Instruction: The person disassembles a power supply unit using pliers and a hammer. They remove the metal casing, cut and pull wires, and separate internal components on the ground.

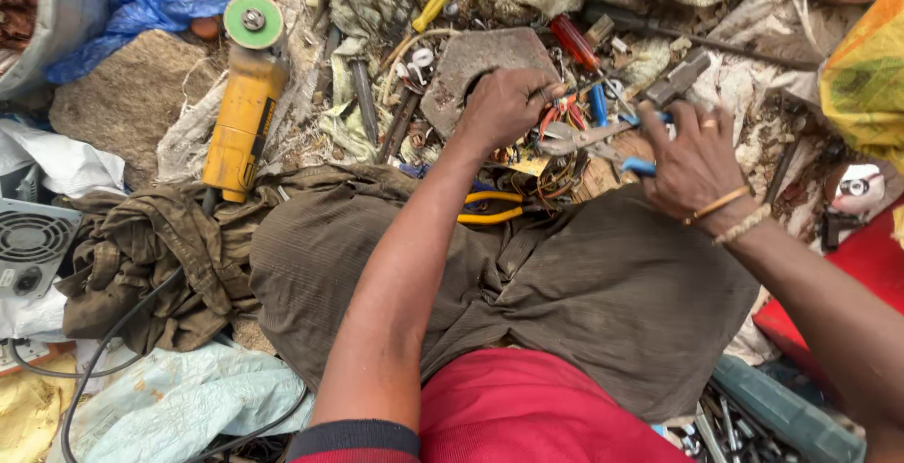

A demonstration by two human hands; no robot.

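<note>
Left hand (508,105) closed on wire bundle (556,119); right hand (692,166) grips blue-handled pliers (650,110) beside it; steady wires, squeeze squarely.

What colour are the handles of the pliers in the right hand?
Blue, on the pliers held by the right hand; head view.

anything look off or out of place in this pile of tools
Yes. The yellow angle grinder lies loose on rags and dirt, its green disc exposed. Screwdrivers, scraps and a tangle of coloured wires are strewn under the left hand, and the right hand holds blue-handled pliers. Yellow-handled pliers lie on the lap.
</note>
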